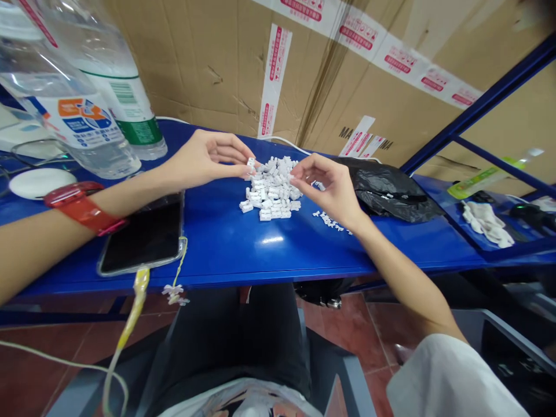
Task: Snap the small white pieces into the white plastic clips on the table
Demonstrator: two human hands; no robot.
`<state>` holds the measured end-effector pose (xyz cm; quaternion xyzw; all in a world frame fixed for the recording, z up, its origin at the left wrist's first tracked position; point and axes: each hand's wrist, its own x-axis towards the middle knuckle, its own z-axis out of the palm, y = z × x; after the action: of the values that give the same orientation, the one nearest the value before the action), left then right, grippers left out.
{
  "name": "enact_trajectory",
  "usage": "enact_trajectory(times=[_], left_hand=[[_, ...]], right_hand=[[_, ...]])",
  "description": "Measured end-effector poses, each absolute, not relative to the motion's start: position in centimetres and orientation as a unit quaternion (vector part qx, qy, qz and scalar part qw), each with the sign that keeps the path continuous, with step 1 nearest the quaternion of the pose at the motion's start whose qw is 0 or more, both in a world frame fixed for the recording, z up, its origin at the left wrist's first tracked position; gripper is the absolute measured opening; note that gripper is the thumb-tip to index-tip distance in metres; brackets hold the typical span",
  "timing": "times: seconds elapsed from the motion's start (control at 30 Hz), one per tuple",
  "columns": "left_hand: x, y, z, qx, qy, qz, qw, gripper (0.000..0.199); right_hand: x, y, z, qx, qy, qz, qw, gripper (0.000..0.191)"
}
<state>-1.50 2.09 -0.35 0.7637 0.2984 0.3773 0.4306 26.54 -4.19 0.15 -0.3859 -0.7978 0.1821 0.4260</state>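
A heap of small white plastic connector blocks (269,188) lies on the blue workbench top (226,243). My left hand (212,159) reaches in from the left, and a white block (251,164) sits between its thumb and fingertips at the heap's edge. At the heap's right side is my right hand (325,188), fingers curled and tips at or just above the blocks. Whether those fingers hold a piece is hidden. A scatter of smaller white parts (330,221) lies just below my right hand.
A black plastic bag (391,191) lies right of the heap. Two large water bottles (73,92) stand at the back left, near a white round pad (41,183). A phone (143,234) with a yellow charm lies under my left forearm. Cardboard cartons (282,69) stand behind the bench.
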Motion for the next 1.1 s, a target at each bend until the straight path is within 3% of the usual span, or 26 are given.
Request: enact_trajectory(times=[0.13,0.33,0.7,1.1], left_hand=[[0.0,0.2,-0.5,0.737,0.284,0.378,0.483,0.027],[0.4,0.1,-0.7,0.753,0.239,0.391,0.472,0.026],[0.8,-0.4,-0.7,0.764,0.243,0.371,0.469,0.030],[0.9,-0.1,-1.3,0.770,0.241,0.379,0.453,0.031]], right_hand=[[24.1,-4.6,-1.5,-0.331,-0.755,0.211,0.525,0.019],[22.7,-4.5,-2.8,-0.307,-0.729,0.218,0.572,0.026],[22.5,-4.6,-3.3,-0.324,-0.720,0.233,0.568,0.025],[22.9,-5.1,-2.7,-0.318,-0.787,0.136,0.510,0.011]])
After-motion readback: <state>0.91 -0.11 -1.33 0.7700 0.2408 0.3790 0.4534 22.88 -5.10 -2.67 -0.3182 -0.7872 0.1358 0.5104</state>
